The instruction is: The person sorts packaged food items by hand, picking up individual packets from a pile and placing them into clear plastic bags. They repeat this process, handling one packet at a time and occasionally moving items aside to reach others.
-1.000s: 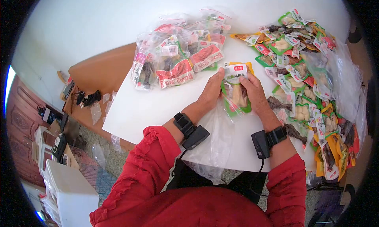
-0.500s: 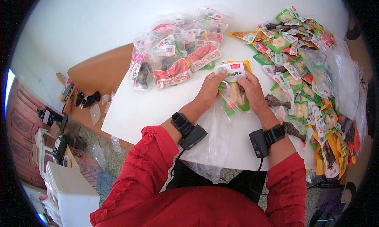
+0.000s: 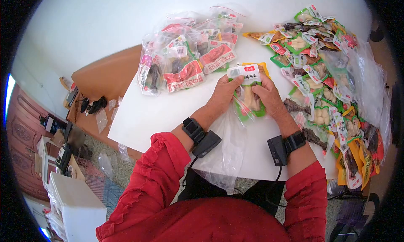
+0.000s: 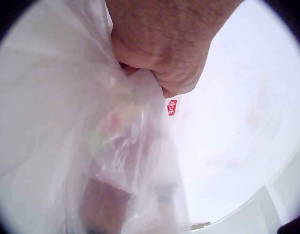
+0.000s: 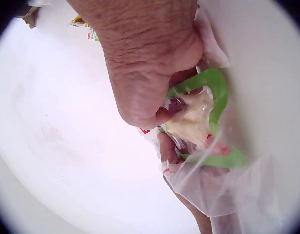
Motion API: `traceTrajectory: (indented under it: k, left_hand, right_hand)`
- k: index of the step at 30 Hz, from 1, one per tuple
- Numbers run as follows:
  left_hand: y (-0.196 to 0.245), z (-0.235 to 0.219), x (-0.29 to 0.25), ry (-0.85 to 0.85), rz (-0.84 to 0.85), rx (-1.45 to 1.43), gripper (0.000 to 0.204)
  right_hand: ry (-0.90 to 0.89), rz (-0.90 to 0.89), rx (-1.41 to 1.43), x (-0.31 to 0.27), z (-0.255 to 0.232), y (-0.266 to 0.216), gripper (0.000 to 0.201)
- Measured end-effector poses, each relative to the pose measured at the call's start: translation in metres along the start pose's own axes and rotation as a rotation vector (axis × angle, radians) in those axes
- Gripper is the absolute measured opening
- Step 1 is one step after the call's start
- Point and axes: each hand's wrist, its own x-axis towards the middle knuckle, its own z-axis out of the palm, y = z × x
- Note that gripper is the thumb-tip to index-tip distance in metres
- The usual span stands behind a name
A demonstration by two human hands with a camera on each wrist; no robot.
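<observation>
"Where the left grip point(image 3: 224, 93) neared the right grip point(image 3: 270, 96), what was held?"

"A green-edged packet point(image 3: 251, 99) of pale food, between them. Each grip pinched one side of its upper part, with a yellow-edged packet point(image 3: 264, 67) showing behind."

"And the clear bag point(image 3: 225, 143)?"

"Below the left grip, drooping past the near edge of the surface point(image 3: 134, 111), its mouth lapping the packet's lower end. I couldn't tell how much was inside."

"How did the packet seem likely to handle?"

"Light, I judged: bendy at the border, soft and lumpy in the middle. Its film looked slick, so the side borders promised the surest hold; squeezing the middle risked a slip."

"Anything nearby?"

"Loose packets point(image 3: 322, 117) were heaped right of the right grip; filled bags point(image 3: 183, 77) lay beyond the left."
</observation>
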Motion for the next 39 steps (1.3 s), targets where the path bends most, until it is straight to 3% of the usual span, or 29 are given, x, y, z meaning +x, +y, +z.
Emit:
traceTrajectory:
  k: [11,17,18,20,22,25,32,39]
  left_hand:
    - [0.001,-0.003,0.002,0.000,-0.007,-0.002,0.018]
    - [0.008,0.001,0.000,0.133,0.044,-0.202,0.020]
    - [0.007,-0.001,0.003,0.106,0.000,-0.169,0.020]
    - [0.004,-0.004,0.004,0.079,-0.044,-0.136,0.021]
    - [0.007,0.000,-0.001,-0.107,-0.192,0.204,0.025]
    - [0.003,0.005,-0.006,-0.241,-0.160,0.266,0.029]
    - [0.012,0.009,-0.010,-0.207,-0.179,0.307,0.029]
    - [0.006,0.001,-0.004,-0.197,-0.236,0.176,0.026]
  right_hand:
    - [-0.009,0.000,0.069,0.005,-0.003,0.004,0.024]
    - [-0.005,0.009,0.065,0.004,0.000,0.004,0.022]
    - [-0.005,0.009,0.065,0.006,0.000,0.006,0.022]
    - [0.207,-0.111,-0.034,0.010,-0.001,0.011,0.017]
    - [0.267,-0.094,-0.090,0.010,-0.006,0.008,0.015]
    - [0.348,-0.093,-0.145,0.008,-0.004,0.003,0.015]
    - [0.336,-0.098,-0.019,0.003,0.001,-0.005,0.020]
    - [0.298,-0.121,0.059,0.006,-0.001,0.000,0.023]
